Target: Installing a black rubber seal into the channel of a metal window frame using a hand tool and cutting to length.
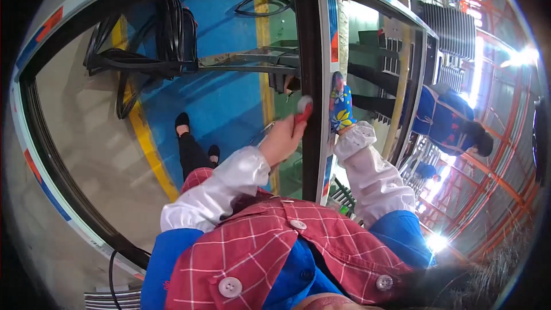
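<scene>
A large window frame (313, 46) with a dark inner profile and pale printed film on its outer edges stands before me. My left hand (281, 139), bare below a white sleeve cover, is closed round a small red-handled tool (305, 111) with a round pale head, blurred by motion. This tool is at the dark inner side of the frame's upright. My right hand (342, 109) wears a blue glove with a yellow and white floral pattern. It rests against the film-covered face of the same upright, its fingers apparently curled on the frame; the fingertips are partly hidden.
Black rubber strips (172, 34) hang in a bundle beyond the frame at the left. A black coil (264, 4) lies on the blue floor with yellow lines (140, 132). At the right, another person (450, 117) in blue works beside stacked dark profiles (447, 23).
</scene>
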### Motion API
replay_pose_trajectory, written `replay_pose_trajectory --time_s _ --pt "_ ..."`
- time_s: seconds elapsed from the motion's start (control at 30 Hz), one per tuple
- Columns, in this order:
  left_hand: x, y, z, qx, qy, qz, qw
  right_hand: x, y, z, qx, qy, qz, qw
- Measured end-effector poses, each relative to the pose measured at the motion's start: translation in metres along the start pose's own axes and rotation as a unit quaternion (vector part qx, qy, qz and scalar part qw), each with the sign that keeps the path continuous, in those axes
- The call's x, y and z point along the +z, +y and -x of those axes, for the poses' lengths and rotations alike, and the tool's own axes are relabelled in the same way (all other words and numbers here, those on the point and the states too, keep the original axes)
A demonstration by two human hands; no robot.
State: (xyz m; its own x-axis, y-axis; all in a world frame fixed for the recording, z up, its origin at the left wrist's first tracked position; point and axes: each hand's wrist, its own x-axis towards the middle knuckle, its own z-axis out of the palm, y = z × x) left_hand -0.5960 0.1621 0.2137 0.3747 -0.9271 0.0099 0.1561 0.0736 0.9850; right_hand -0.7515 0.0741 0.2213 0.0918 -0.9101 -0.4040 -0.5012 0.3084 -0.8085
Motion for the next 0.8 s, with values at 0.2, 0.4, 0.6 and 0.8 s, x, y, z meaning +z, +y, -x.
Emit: replay_pose_trajectory --time_s 0.2,0.4,0.6,0.8 --pt "-0.019 -0.057 -0.146 -0.162 -0.078 -0.066 0.981 -0.033 0.055 -0.019 -0.169 0.022 0.294 0.94" --pt "0.024 -0.112 0.033 -0.061 -0.101 0.028 0.993 -0.074 0.129 -0.098 -0.152 0.004 -0.004 0.988" --pt "0.061 -0.045 0.251 -0.253 -0.308 0.021 0.917 -0.163 0.196 -0.024 0.105 -0.308 -0.328 0.887" --pt "0.063 -0.006 0.129 -0.217 -0.09 -0.031 0.972 -0.173 0.259 0.158 0.203 -0.31 -0.124 0.921"
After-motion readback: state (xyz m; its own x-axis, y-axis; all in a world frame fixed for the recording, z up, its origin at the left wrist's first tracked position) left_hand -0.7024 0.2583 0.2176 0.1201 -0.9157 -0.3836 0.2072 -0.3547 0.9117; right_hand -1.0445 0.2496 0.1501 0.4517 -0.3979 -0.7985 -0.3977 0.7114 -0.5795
